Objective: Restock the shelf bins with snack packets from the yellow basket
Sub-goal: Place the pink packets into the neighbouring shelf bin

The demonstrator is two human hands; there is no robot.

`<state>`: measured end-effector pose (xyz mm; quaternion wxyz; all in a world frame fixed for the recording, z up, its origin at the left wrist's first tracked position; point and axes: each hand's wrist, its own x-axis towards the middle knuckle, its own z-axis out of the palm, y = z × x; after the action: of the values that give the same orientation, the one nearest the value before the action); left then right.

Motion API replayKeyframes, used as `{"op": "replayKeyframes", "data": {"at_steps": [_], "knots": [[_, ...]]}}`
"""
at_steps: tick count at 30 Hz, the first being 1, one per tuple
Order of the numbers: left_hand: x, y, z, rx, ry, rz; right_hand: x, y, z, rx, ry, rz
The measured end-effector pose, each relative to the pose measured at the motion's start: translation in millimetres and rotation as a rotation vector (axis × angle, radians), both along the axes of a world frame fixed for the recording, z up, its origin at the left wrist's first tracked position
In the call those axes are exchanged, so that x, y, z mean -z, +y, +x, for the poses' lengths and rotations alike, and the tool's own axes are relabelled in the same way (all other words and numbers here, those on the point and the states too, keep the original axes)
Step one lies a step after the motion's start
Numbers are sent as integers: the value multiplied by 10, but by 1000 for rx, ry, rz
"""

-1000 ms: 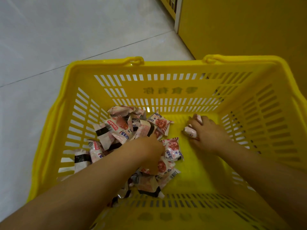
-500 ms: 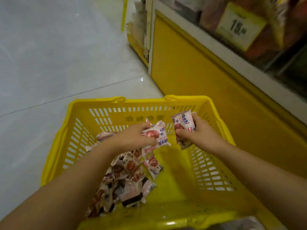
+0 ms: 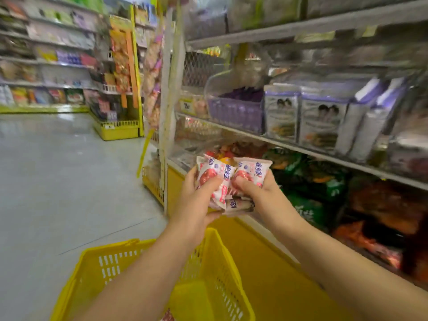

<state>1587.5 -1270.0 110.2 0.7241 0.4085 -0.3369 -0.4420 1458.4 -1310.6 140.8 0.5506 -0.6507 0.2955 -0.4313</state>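
My left hand (image 3: 196,205) grips a bunch of pink-and-white snack packets (image 3: 212,174), lifted in front of the shelves. Right beside it, my right hand (image 3: 257,191) grips more of the same packets (image 3: 253,171), and the two bunches touch. The yellow basket (image 3: 222,258) stands on the floor below my forearms, which hide most of its inside; one packet edge (image 3: 168,317) shows at the bottom. Just beyond the held packets lies a clear-fronted shelf bin (image 3: 192,154) holding red and orange packets.
Shelves on the right carry purple-and-white bags (image 3: 322,119) above and green and red bags (image 3: 319,181) below. A yellow base panel (image 3: 266,262) runs under them. A tiled aisle floor (image 3: 58,181) spreads to the left, with a yellow rack (image 3: 117,129) and more shelves at the far end.
Both hands rose out of the basket holding packets, from basket height up to the lower shelf bins. The view tilted up from the basket to the shelves and aisle.
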Motion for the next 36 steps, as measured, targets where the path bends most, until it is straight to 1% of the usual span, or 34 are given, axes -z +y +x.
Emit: {"op": "replayKeyframes", "data": {"at_steps": [5, 7, 11, 14, 15, 16, 18, 20, 22, 24, 26, 28, 29, 31, 32, 33, 36], "knots": [[-618, 187, -634, -38, -48, -111, -678, 269, -561, -65, 67, 19], [-829, 212, -835, -35, -68, -148, -934, 338, -808, -37, 107, -43], [-1260, 135, -1196, 37, -97, -227, -1456, 387, -1344, 166, 163, -240], [-1490, 1, -1403, 62, -204, -278, -1825, 374, -1747, 367, 211, -405], [-1546, -40, -1447, 63, -225, -292, -1926, 343, -1879, 453, 272, -462], [-1594, -76, -1476, 63, -237, -299, -2022, 292, -2014, 552, 382, -528], [-1654, -185, -1500, 82, -256, -305, -2168, 118, -2257, 736, 661, -617], [-1704, -304, -1503, 111, -271, -327, -2253, -123, -2430, 867, 876, -617], [-1765, -430, -1490, 133, -277, -354, -2291, -432, -2549, 977, 1043, -611], [-1833, -567, -1464, 139, -286, -386, -2316, -792, -2628, 1024, 1141, -592], [-1894, -721, -1428, 138, -288, -413, -2368, -1163, -2664, 1044, 1134, -535], [-1948, -880, -1375, 137, -271, -431, -2425, -1486, -2661, 1064, 1097, -518], [-1973, -952, -1353, 144, -260, -440, -2437, -1629, -2654, 1066, 1127, -549], [-2014, -1076, -1327, 176, -248, -458, -2392, -1875, -2646, 1071, 1284, -652], [-2030, -1132, -1319, 193, -242, -466, -2337, -1982, -2653, 1082, 1332, -681], [-2041, -1183, -1316, 211, -237, -474, -2280, -2068, -2665, 1114, 1341, -693], [-2050, -1304, -1328, 262, -229, -494, -2224, -2204, -2733, 1209, 1168, -614]]}}
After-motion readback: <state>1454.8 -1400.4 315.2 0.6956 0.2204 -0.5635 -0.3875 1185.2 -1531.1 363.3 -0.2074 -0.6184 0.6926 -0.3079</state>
